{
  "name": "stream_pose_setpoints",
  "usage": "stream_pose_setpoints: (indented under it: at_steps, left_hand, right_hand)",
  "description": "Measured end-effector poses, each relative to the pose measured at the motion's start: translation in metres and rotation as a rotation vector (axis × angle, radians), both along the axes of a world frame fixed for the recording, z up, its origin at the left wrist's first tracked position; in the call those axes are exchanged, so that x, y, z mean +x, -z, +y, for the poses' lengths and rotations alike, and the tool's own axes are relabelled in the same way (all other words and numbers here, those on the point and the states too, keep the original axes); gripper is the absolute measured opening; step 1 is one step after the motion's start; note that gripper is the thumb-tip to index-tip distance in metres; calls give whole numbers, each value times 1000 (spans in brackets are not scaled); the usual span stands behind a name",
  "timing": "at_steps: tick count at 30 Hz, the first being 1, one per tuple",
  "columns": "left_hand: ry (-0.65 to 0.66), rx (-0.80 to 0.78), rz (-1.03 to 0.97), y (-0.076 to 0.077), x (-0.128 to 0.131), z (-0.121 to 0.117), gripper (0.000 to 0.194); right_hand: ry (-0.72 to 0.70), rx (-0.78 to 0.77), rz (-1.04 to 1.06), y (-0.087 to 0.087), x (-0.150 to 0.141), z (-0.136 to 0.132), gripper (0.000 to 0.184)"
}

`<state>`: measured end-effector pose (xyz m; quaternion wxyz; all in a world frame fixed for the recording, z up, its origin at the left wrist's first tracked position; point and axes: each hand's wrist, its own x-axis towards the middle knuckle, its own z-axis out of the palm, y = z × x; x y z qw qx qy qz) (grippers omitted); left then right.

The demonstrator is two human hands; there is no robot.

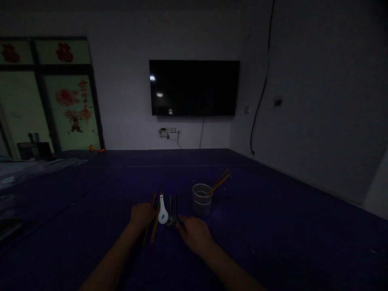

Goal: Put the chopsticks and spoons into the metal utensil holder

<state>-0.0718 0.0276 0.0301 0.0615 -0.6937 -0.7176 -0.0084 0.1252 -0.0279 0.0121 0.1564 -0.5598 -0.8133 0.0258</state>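
On the dark blue surface, a white ceramic spoon (163, 216) with a blue mark lies between my hands. My left hand (142, 216) has its fingers curled onto the leftmost chopsticks (146, 235); another pair of chopsticks (154, 230) lies just right of them. Two metal spoons (170, 220) rest side by side, right of the ceramic one. With thumb and forefinger bent together, my right hand (197, 234) touches the bowl end of the right metal spoon. Behind that hand stands a silvery metal cup (201, 202), with wooden chopsticks (221, 182) leaning out to the right.
Clear plastic sheeting (39, 171) spreads over the left side, near a dark box (34, 150). A wall-mounted television (194, 88) hangs ahead. One black cable (260, 105) runs down the right wall. Small pale bits lie scattered around the cup.
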Motion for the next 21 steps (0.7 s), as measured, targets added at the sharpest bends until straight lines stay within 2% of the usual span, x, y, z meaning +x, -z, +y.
stream_pose_setpoints:
  at_steps: [8,21]
  left_hand:
    - [-25,82,26,4,4,-3,39]
    - [-42,33,2,5,3,-4,35]
  right_hand:
    - [5,13,8,1,0,0,33]
    - [2,-7,-14,0,0,1,34]
